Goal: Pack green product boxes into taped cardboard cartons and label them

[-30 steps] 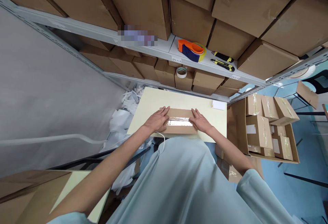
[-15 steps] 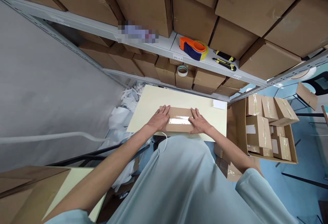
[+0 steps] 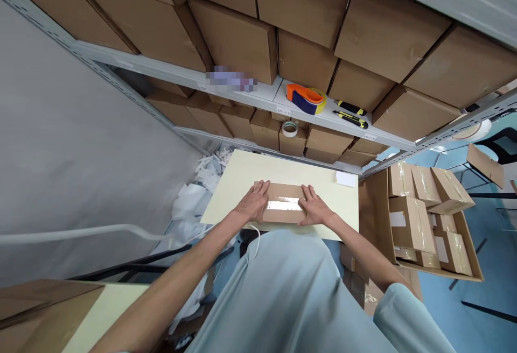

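Note:
A small brown cardboard box (image 3: pixel 284 214) with shiny clear tape along its top lies on the pale yellow table (image 3: pixel 238 173). My left hand (image 3: pixel 255 202) rests on the box's left end, and my right hand (image 3: pixel 314 206) is on its right end. Both hands press on it with the fingers apart and pointing away from me, the thumbs on the top face. A white label stack (image 3: pixel 345 179) lies at the table's back right corner.
Above the table, a shelf (image 3: pixel 266 90) holds boxes, an orange and blue tape dispenser (image 3: pixel 306 99) and yellow-black cutters (image 3: pixel 350 118). A tape roll (image 3: pixel 290 129) sits lower. At right, a large carton (image 3: pixel 374 216) holds several taped boxes. White packing scraps (image 3: pixel 189 199) lie at left.
The camera view has tilted up, so the table, box and shelf appear lower in the picture. My hands keep the same place on the box.

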The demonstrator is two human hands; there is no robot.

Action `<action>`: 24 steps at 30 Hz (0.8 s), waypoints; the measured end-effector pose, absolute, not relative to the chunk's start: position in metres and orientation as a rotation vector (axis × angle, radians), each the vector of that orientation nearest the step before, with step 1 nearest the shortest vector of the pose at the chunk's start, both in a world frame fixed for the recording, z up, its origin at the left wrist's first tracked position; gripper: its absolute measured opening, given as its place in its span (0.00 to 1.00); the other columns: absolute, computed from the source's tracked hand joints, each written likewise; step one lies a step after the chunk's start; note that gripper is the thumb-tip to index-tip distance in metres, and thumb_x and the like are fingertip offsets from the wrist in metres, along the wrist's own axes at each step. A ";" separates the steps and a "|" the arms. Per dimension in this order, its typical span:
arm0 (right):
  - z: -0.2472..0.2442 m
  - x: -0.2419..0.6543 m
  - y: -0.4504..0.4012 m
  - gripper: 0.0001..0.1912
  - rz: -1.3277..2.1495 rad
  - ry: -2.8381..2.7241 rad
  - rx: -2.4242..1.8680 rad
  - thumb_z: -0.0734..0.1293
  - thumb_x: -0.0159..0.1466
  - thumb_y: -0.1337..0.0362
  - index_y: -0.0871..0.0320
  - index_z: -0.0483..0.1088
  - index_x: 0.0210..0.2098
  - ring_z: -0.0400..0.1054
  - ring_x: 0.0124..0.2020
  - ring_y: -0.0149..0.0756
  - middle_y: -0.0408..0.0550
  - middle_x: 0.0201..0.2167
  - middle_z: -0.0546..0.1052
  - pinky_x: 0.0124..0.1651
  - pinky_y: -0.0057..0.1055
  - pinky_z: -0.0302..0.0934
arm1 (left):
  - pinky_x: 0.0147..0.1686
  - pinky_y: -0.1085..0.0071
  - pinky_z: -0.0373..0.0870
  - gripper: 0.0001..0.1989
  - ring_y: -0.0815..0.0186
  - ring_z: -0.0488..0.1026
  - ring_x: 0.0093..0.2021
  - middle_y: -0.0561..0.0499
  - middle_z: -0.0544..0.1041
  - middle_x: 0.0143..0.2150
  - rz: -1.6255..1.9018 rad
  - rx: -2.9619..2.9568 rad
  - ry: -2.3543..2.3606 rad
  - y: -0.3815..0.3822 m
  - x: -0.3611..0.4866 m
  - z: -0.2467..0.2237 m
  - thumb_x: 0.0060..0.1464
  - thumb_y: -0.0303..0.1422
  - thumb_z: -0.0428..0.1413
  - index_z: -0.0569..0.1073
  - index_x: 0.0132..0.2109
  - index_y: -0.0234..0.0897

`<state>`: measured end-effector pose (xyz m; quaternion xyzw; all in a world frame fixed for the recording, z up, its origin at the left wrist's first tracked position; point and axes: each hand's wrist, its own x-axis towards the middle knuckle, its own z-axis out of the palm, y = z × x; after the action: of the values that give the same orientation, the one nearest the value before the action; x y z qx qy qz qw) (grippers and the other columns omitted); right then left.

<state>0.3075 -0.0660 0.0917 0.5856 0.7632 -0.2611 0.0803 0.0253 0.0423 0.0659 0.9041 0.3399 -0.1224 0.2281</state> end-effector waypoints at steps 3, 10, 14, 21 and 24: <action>0.092 0.309 -0.066 0.39 -0.794 2.298 1.786 0.88 0.49 0.48 0.57 0.74 0.52 0.36 0.83 0.78 0.69 0.84 0.42 0.71 0.72 0.59 | 0.79 0.42 0.52 0.50 0.28 0.43 0.83 0.22 0.45 0.84 -0.414 2.514 0.924 0.045 0.028 0.073 0.32 0.32 0.74 0.76 0.66 0.21; 0.093 0.317 -0.060 0.37 -0.859 2.274 1.856 0.89 0.49 0.51 0.56 0.73 0.50 0.34 0.84 0.75 0.68 0.84 0.42 0.73 0.71 0.55 | 0.79 0.42 0.51 0.52 0.28 0.44 0.83 0.24 0.45 0.84 -0.382 2.469 0.972 0.050 0.042 0.074 0.28 0.30 0.75 0.77 0.66 0.26; 0.090 0.312 -0.059 0.39 -0.909 2.232 1.847 0.88 0.48 0.48 0.56 0.72 0.50 0.29 0.84 0.73 0.68 0.85 0.39 0.78 0.70 0.47 | 0.79 0.38 0.44 0.54 0.27 0.44 0.83 0.22 0.48 0.83 -0.384 2.437 1.040 0.051 0.053 0.069 0.25 0.35 0.78 0.78 0.65 0.29; 0.157 0.342 0.026 0.34 -0.535 2.511 1.937 0.82 0.58 0.39 0.56 0.69 0.48 0.48 0.81 0.69 0.73 0.77 0.59 0.77 0.68 0.47 | 0.80 0.36 0.41 0.09 0.37 0.46 0.84 0.38 0.60 0.82 0.129 2.434 1.023 0.112 0.097 0.131 0.50 0.36 0.71 0.82 0.35 0.37; 0.222 0.362 0.100 0.29 -0.103 2.685 2.024 0.76 0.66 0.41 0.57 0.68 0.51 0.62 0.72 0.64 0.71 0.67 0.69 0.71 0.61 0.58 | 0.80 0.35 0.43 0.05 0.38 0.47 0.84 0.41 0.59 0.83 0.494 2.428 1.077 0.150 0.121 0.187 0.54 0.32 0.67 0.80 0.36 0.38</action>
<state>0.3619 0.1004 0.2221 0.5980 0.7932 -0.0303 -0.1109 0.1208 0.1503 0.1867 0.8770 0.3890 0.1786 0.2183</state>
